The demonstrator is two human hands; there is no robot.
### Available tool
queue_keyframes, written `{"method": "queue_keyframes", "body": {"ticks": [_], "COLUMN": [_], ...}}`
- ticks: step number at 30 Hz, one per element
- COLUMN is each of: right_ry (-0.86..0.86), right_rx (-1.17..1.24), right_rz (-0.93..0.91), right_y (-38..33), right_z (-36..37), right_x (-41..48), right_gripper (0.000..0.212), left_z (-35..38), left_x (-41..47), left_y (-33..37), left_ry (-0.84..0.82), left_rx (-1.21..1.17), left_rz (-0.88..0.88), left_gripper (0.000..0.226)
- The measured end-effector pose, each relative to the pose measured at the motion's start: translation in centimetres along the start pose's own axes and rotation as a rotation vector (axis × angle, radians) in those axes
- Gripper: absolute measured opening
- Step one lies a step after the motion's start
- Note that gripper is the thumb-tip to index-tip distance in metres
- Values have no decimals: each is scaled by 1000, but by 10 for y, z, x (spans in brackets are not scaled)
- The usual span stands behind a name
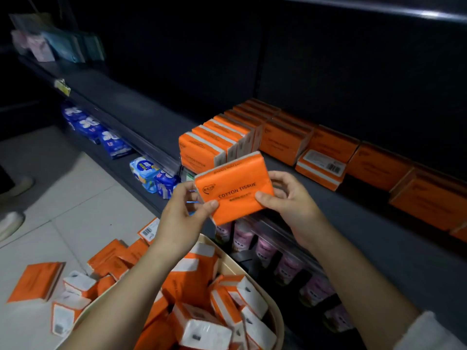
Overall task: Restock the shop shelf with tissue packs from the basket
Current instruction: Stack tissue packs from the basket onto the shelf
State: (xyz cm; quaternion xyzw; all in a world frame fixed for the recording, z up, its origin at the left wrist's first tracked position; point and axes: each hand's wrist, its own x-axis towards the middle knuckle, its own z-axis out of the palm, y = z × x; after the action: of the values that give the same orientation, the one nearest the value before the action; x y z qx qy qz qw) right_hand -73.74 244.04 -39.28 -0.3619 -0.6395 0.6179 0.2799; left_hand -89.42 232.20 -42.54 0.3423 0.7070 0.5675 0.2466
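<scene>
An orange tissue pack marked COTTON TISSUE is held up in front of the dark shelf. My left hand pinches its lower left corner and my right hand grips its right side. Just behind it a row of orange packs stands upright on the shelf, with more packs lying to the right. Below my arms the beige basket holds several orange and white packs.
Loose orange packs lie on the tiled floor left of the basket. Blue packets fill the lower shelf at left, pink ones sit under the main shelf. A person's shoes are at the far left. Pastel packs stand at the shelf's far end.
</scene>
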Motion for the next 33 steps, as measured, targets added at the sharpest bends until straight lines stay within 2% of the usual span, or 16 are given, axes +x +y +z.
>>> {"method": "queue_keyframes", "body": {"ticks": [4,8,10,13,15,18,20,21,28,33], "right_ry": [1,-52,-39,153,327,547,606,618,664,677], "right_rx": [-196,-279,-286,-309,-294,-264,-279,-294,-425,-675], "right_rz": [-65,-100,-105,-168,-172,-141,-102,-83,-40,-42], "right_y": [1,-4,-4,3,6,9,11,12,16,24], "right_z": [0,-6,-9,-19,-29,-43,-48,-49,-44,-46], "right_x": [0,1,4,17,27,43,55,62,115,135], "right_gripper": [48,37,31,25,20,28,21,16,20,27], "left_z": [-1,-5,-6,-7,-9,-12,-13,-14,-16,-16], "left_x": [-1,-1,-2,-6,-8,-9,-7,-6,1,-1], "left_y": [0,3,2,-4,-10,-14,-17,-18,-28,-30], "left_ry": [-20,-7,0,-37,-76,-108,-97,-84,-64,-90], "left_rx": [145,201,243,363,475,555,561,569,686,724], "left_rz": [105,142,178,210,202,224,261,278,311,321], "left_gripper": [29,31,40,69,79,70,62,58,38,35]}}
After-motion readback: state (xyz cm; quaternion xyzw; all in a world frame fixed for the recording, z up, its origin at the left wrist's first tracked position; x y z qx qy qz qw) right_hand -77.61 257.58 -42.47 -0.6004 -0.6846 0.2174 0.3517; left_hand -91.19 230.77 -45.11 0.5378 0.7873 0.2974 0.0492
